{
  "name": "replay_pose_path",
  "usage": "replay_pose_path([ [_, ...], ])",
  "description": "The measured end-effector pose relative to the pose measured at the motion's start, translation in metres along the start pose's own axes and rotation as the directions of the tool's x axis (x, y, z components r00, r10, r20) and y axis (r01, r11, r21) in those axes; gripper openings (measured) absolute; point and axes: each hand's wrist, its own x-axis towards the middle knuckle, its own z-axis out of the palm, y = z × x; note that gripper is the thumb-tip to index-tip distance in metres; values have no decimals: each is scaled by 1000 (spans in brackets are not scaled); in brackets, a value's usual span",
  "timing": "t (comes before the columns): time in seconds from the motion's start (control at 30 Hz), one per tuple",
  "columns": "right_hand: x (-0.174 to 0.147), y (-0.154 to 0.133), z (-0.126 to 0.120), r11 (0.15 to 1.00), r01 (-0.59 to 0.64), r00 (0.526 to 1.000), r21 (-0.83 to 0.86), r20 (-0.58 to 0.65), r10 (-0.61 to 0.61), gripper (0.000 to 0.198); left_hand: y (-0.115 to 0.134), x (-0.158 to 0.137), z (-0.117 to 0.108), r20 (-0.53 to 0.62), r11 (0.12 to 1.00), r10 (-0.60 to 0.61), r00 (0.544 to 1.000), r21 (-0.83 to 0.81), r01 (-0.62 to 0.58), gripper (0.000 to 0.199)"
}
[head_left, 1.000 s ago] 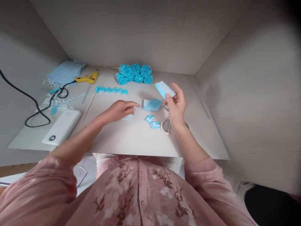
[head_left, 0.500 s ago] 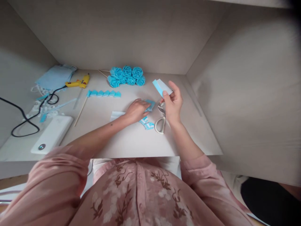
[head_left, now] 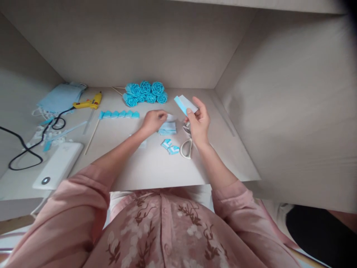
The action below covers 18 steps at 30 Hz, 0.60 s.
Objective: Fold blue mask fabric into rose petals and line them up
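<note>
My right hand (head_left: 200,123) is raised above the table and pinches a folded blue-and-white fabric piece (head_left: 184,104) between thumb and fingers. My left hand (head_left: 154,122) has its fingers closed on the edge of a pale fabric piece (head_left: 171,117), just behind a stack of light blue fabric pieces (head_left: 167,128). Under my right hand lie scissors (head_left: 186,148), their blades partly hidden by it. Two small folded blue-and-white pieces (head_left: 170,146) rest left of the scissors handle. Another pale piece (head_left: 143,143) is partly covered by my left forearm.
Several blue fabric roses (head_left: 150,93) lie at the back. On the left are a stick (head_left: 92,137) with a strip of blue folds (head_left: 119,114), a yellow glue gun (head_left: 88,102), face masks (head_left: 59,97), a black cable (head_left: 26,148), white scraps and a white power bank (head_left: 59,163).
My left hand has moved left off the stack, uncovering it, with a pale piece at its fingertips. My right hand still holds its folded piece. The whole view has shifted slightly.
</note>
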Motion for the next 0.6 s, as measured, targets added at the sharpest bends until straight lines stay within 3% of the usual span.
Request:
replay_pose_path([
  [0.1,-1,-1,1,999,-24,1000,28,-10,24,58,-3,14,-18,-114,924,-176,978,-361,125,18],
  [0.17,-1,-1,1,999,-32,999,33,-3,32,57,-5,16,-30,-74,821,-238,968,-549,160,16],
  [0.27,-2,3,1,999,-26,1000,28,13,26,56,-5,6,-48,59,726,-286,956,-639,256,17],
  [0.33,-2,6,2,1000,-1,1000,10,14,1,56,-6,-6,-59,145,736,-279,949,-602,309,18],
  [0.47,-4,7,4,999,34,999,-22,21,-34,54,-14,-36,-83,319,855,-226,920,-387,345,22],
  [0.57,-8,2,6,1000,-2,998,-13,57,2,53,-23,-52,-101,411,967,-182,894,-90,238,29],
  [0.6,-11,0,7,1000,-9,996,-1,86,9,52,-23,-56,-105,370,987,-149,917,3,159,31],
])
